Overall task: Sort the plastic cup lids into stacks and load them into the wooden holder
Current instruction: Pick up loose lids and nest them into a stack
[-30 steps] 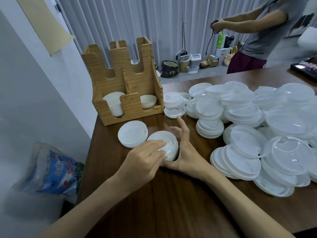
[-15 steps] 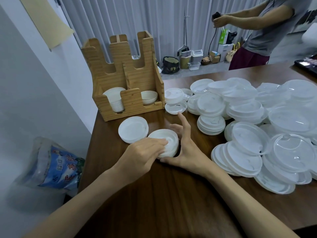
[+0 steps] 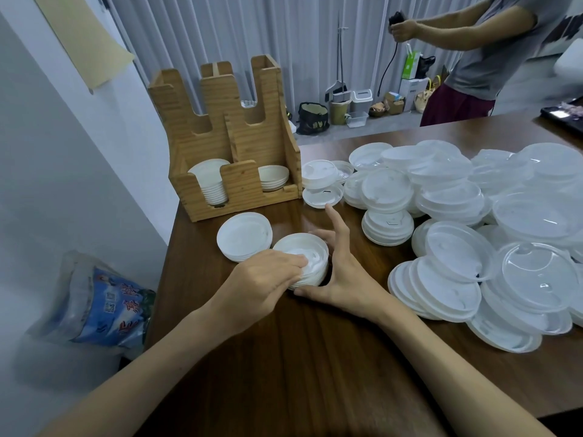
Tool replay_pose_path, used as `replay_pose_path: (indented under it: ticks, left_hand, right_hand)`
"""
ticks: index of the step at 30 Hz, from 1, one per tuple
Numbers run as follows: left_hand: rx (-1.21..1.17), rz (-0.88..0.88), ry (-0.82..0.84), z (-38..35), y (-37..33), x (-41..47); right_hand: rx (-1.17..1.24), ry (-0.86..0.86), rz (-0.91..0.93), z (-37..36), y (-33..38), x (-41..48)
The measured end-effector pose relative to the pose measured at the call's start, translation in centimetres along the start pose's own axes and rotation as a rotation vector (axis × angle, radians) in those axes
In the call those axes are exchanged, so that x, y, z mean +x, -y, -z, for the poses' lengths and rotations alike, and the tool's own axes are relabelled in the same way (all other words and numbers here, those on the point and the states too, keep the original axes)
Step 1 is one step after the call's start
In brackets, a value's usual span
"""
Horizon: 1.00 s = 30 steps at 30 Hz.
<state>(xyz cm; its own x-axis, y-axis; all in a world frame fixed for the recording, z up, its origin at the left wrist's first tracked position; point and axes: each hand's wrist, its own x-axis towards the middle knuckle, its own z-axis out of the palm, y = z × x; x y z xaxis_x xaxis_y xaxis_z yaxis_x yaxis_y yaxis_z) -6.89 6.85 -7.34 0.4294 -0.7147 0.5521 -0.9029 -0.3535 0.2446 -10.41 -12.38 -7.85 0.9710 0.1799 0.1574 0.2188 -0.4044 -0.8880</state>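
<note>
Barely anything has shifted in the last second: both my hands stay on the same small stack of lids (image 3: 310, 247), only my view has drifted a little. My left hand (image 3: 262, 279) grips the stack's near-left rim, fingers curled over the top. My right hand (image 3: 344, 272) cups its right side, thumb along the near rim and forefinger sticking out straight. The stack lies flat on the table (image 3: 315, 357), near the left edge, touching a second flat stack (image 3: 244, 236) just to its left. The wooden holder (image 3: 233, 146) stands beyond both, at the far left corner, so the stack must travel away from me and leftward. My left hand is the nearer one to it. I judge the second stack sits right in that path. The unsorted pile (image 3: 473, 216) spreads along the right side.
</note>
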Motion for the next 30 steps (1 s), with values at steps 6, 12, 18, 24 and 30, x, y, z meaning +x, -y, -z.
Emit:
replay_pose_path:
  ticks: [6,12,18,24,30]
  left_hand:
    - [0.06,-0.017,0.04,0.0,-0.5,0.3]
    - [0.053,0.001,0.14,0.5,-0.3,0.7]
    - [0.152,-0.104,0.196,0.8,0.2,0.7]
    - [0.247,-0.214,0.042,0.9,0.1,0.9]
    - [0.364,-0.267,-0.011,1.7,0.6,2.2]
  right_hand:
    - [-0.012,-0.011,-0.034,0.0,0.3,-0.1]
    - [0.189,0.103,-0.164,1.0,0.5,0.2]
    - [0.687,0.029,-0.377,1.6,1.7,1.1]
    - [0.812,-0.246,-0.506,1.1,2.7,1.9]
    - [0.725,-0.259,-0.558,0.6,4.1,3.5]
